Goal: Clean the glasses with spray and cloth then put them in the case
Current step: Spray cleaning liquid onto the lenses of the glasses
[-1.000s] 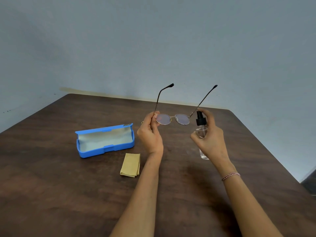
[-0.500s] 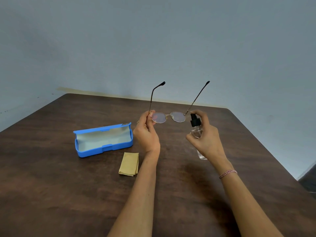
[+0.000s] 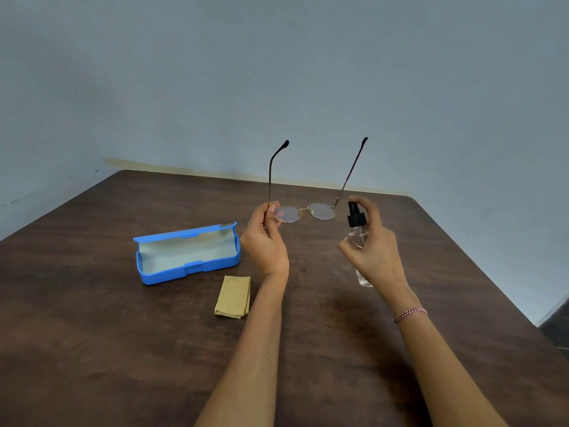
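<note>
- Brown table [image 3: 92, 349], grey wall behind.
- Left hand [image 3: 266, 245] pinches glasses [image 3: 304, 211] at one hinge: frame may twist.
- Right hand [image 3: 374, 251] grips spray bottle [image 3: 357, 229], index fingertip atop the nozzle, just beside the lens: mist may miss.

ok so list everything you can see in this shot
glasses: one, thin gold-toned frame with dark temple tips, held up over the table with temples open
spray bottle: one, clear with black pump top, held up just right of the glasses
case: one, blue with pale lining, lying open on the table at left
cloth: one, tan, folded, on the table in front of the case
table: one, dark brown wood
wall: grey-blue, behind the table
bracelet: one, pink and white, on the right wrist
left hand: pinches the glasses at their left end
right hand: grips the spray bottle, forefinger over the pump
</note>
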Tool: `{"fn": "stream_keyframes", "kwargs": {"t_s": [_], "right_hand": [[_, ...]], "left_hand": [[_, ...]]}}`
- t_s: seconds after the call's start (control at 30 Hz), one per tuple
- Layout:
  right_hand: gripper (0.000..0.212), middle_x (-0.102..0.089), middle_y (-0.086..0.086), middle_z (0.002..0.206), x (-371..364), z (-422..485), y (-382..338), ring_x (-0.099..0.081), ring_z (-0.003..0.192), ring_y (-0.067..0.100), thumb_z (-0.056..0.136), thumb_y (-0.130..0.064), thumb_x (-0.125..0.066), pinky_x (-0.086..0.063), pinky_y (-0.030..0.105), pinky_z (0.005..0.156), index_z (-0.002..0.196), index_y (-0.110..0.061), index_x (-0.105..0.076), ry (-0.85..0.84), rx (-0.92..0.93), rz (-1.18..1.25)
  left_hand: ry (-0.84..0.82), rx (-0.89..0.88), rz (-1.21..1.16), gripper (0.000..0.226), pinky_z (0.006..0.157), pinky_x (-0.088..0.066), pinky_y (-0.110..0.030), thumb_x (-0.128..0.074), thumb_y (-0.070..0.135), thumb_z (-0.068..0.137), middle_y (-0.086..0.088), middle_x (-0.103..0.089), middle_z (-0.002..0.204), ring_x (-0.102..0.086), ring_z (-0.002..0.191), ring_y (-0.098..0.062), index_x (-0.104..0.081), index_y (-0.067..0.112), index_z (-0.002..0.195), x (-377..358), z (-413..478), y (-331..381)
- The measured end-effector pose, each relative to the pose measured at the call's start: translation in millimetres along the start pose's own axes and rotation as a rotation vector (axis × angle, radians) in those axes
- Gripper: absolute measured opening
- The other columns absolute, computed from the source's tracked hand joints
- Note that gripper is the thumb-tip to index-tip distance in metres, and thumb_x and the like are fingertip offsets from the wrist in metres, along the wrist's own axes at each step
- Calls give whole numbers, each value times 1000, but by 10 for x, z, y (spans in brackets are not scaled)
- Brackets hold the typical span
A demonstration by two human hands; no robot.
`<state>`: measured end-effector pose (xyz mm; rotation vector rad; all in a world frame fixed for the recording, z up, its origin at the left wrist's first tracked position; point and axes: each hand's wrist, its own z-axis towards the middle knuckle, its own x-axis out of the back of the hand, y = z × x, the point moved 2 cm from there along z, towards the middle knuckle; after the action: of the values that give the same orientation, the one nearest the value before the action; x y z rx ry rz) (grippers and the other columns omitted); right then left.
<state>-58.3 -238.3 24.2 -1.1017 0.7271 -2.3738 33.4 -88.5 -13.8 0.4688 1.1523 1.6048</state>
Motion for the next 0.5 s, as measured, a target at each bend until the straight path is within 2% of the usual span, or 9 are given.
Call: {"fn": "stream_keyframes", "kwargs": {"t_s": [0.13,0.23,0.4,0.5], "right_hand": [[66,-60,-4,75,-7,-1,14,-61,69,15,71,-8,-63,-49,31,63,124,-38,-36,13,-19,-11],[70,-58,-7,67,-39,-14,12,-57,62,9,72,-8,-59,-47,27,59,127,-43,-33,-14,13,-5],[71,-57,-8,70,-94,-26,-54,-57,61,9,72,-8,-61,-43,22,56,127,-42,-32,-33,77,-34],[71,-59,-8,73,-114,-41,-91,-57,61,10,72,-8,-62,-47,24,59,127,-42,-32,-54,108,-11]], "left_hand": [[-7,19,36,20,65,-57,-28,-53,22,95,16,-64,79,-64,72,7,-71,16,102,-13,-4,-23],[-39,43,59,21,65,-58,-33,-53,28,95,13,-66,78,-68,74,-7,-70,20,102,-17,-16,-22],[-126,82,43,18,64,-51,-11,-54,23,94,14,-66,82,-66,74,0,-69,19,105,-40,-55,40],[-155,84,54,19,66,-52,-11,-55,20,94,16,-64,82,-64,73,2,-68,18,107,-51,-65,53]]}}
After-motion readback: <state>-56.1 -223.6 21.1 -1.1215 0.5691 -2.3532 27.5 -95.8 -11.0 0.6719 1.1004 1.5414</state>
